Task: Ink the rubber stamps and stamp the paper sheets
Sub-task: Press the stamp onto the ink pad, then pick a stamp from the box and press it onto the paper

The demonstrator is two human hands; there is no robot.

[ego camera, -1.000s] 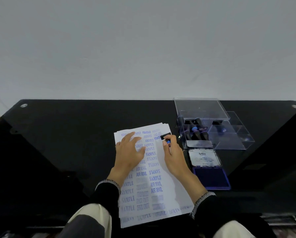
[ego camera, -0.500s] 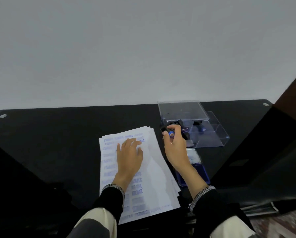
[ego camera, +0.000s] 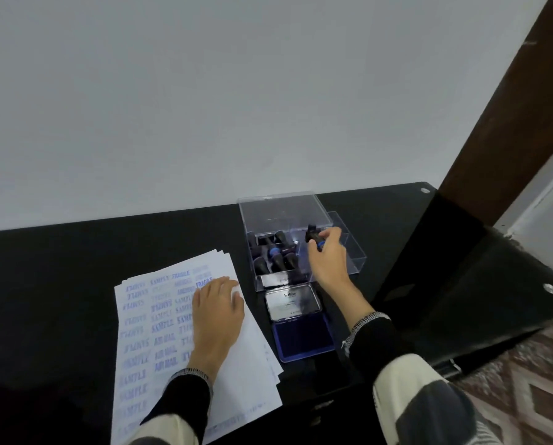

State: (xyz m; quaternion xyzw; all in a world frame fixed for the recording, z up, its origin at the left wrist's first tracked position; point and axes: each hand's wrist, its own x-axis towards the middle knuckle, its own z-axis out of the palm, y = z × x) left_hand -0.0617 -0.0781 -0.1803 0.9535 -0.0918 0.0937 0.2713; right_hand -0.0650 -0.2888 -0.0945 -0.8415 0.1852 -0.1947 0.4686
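Note:
A stack of white paper sheets covered with blue stamped words lies on the black table. My left hand rests flat on the sheets with straight fingers. My right hand pinches a black rubber stamp with a blue band, holding it over the clear plastic box. Several more black stamps lie in the box's left part. An open blue ink pad with its lid folded back sits just in front of the box.
The box's clear lid stands open behind it. A dark wooden post rises at the right. The table's right edge drops to a patterned floor. A plain wall runs along the table's far side.
My right hand carried the stamp off the paper, rightward and away, to above the clear box. My left hand stayed on the sheets. The view swung to the right.

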